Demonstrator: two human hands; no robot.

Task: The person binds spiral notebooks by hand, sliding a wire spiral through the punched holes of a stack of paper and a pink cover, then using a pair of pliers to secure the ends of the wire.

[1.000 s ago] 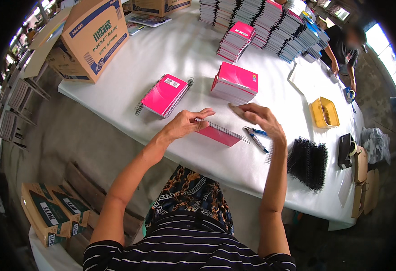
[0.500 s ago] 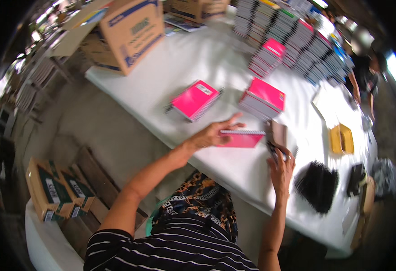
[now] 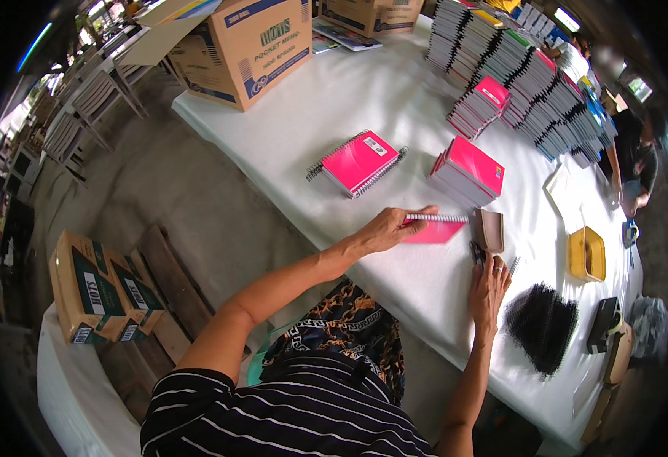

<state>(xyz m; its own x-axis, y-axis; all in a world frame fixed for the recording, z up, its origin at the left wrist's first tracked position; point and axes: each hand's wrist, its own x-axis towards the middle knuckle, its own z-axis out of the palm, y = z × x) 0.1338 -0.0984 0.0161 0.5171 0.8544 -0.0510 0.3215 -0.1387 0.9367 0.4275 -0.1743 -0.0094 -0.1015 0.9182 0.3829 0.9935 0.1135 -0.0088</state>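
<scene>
My left hand (image 3: 389,231) grips a pink spiral notebook (image 3: 440,231) by its left end, its white coil edge uppermost, just above the table. With fingers pointing down the table, my right hand (image 3: 491,287) is closed on a small dark hand tool (image 3: 476,251), whose exact kind is hard to make out. The tool lies against a brown open-topped holder (image 3: 491,228). Beyond my hands stands a stack of pink-covered notebooks (image 3: 467,171). Left of that stack, several pink spiral notebooks (image 3: 360,161) lie in a low pile.
Black plastic coils (image 3: 543,329) lie right of my right hand, near a yellow container (image 3: 586,254). Tall notebook stacks (image 3: 528,84) line the far right. A large carton (image 3: 246,53) occupies the far left table corner; smaller boxes (image 3: 98,293) sit left. Another person (image 3: 638,156) stands at right.
The view has shifted, moving the table's contents rightward in the picture. My left fingers have come closer together on the notebook. My right hand stays at the dark tool beside the brown holder.
</scene>
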